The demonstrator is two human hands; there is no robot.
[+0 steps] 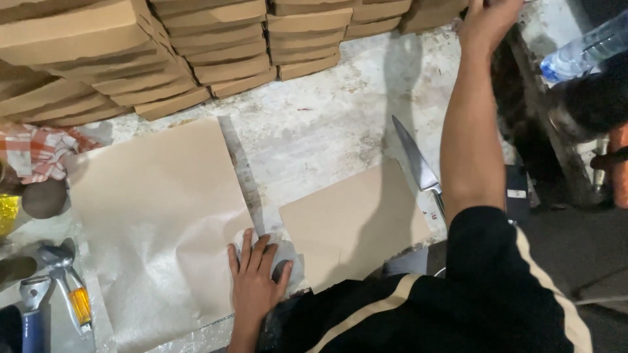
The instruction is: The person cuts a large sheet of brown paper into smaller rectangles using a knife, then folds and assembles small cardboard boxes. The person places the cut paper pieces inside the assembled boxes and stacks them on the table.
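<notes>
A worn, stained whitish worktop point(327, 124) carries stacked tan cardboard boxes point(196, 52) at the far edge. The left hand point(256, 274) lies flat, fingers spread, on the large brown paper sheet point(150, 189) near left. The right hand point(487, 23) reaches far right, grip unclear. A steel knife point(413, 160) lies beside a smaller brown sheet point(353, 222).

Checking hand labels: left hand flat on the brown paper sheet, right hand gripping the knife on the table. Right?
Not quite. The left hand is flat at the edge of the brown paper sheet, but the right hand is not on the knife; it reaches up to the stacked cardboard boxes. The knife lies untouched on the table. Head view shows it.
</notes>
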